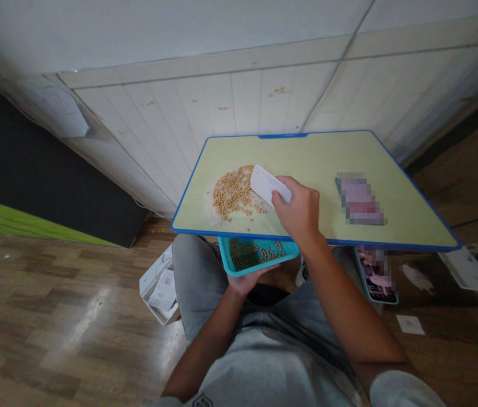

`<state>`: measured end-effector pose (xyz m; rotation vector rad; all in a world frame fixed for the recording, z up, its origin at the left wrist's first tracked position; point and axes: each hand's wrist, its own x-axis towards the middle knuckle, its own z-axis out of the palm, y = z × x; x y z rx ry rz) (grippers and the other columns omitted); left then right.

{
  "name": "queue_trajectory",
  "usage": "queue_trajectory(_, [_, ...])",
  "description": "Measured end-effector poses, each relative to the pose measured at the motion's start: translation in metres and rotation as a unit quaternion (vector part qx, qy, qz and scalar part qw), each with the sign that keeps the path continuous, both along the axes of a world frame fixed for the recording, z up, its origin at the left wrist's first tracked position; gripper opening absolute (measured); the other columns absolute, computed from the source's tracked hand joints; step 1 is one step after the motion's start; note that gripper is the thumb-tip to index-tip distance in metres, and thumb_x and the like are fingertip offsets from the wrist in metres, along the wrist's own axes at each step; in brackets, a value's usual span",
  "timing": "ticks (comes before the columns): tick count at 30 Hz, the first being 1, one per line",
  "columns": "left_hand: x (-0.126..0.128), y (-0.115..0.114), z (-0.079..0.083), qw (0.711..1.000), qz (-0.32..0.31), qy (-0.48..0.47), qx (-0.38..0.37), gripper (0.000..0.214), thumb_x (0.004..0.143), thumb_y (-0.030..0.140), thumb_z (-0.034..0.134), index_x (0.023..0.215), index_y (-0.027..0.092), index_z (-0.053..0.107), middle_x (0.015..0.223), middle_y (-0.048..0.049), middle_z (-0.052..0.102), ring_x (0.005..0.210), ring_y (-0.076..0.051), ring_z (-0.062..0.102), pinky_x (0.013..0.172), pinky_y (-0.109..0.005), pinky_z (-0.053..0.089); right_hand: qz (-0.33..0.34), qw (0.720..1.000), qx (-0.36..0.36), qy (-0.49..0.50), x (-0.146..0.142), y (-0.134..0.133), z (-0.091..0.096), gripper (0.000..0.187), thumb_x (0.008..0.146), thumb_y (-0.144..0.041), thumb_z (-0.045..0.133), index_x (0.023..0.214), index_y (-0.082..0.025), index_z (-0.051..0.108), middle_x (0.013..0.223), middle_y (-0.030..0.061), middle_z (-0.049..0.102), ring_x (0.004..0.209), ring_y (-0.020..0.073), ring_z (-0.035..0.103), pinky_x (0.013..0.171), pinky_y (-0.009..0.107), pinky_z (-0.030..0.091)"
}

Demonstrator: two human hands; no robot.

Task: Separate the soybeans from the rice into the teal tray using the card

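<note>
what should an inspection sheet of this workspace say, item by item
surface: small green table with a blue rim
job's things: pile of yellow beans mixed with white grains on the table's left part; teal tray just below the near edge, with beans in it
clutter: blurred flat item on the table's right part; white box and loose papers on the floor
hands: right hand holds a white card at the pile; left hand holds the teal tray from below
cables: nothing seen for sure; a thin dark line on the wall could be a seam
surroundings: white panelled wall, wooden floor
</note>
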<state>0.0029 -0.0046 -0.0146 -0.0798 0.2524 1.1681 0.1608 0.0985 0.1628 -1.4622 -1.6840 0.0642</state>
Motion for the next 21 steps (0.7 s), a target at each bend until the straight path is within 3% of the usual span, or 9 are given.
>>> queue_trajectory(6, [0.0009,-0.0009,0.0055,0.999,0.001,0.033,0.0,0.086,0.106,0.074,0.014,0.177,0.03,0.031,0.188,-0.0096,0.021,0.173,-0.048,0.01,0.132,-0.085,-0.003,-0.012,1.0,-0.028,-0.007,-0.0006,-0.0002,0.006,0.036,0.091,-0.02,0.063,0.121,-0.02,0.084,0.108,0.0152,0.087,0.096,0.0359,0.082,0.09,0.046,0.06])
queue_trajectory(11, [0.0013,-0.002,0.0061,0.998,0.0,0.054,0.021,0.084,0.106,0.073,0.02,0.176,0.029,0.036,0.187,-0.0109,0.024,0.172,-0.05,0.013,0.132,-0.084,0.002,0.002,0.999,-0.05,-0.001,-0.0015,-0.0007,0.0065,0.035,0.091,-0.02,0.063,0.12,-0.02,0.084,0.11,0.0148,0.087,0.099,0.0354,0.082,0.092,0.046,0.06])
queue_trajectory(21, [-0.0001,0.0004,0.0035,1.0,-0.005,0.013,-0.003,0.088,0.104,0.076,0.02,0.178,0.029,0.025,0.187,-0.0142,0.021,0.174,-0.045,0.002,0.133,-0.082,-0.007,-0.001,0.998,-0.056,0.009,-0.0007,0.0004,0.0059,0.037,0.091,-0.021,0.062,0.121,-0.019,0.083,0.111,0.0157,0.086,0.1,0.0367,0.081,0.094,0.048,0.059])
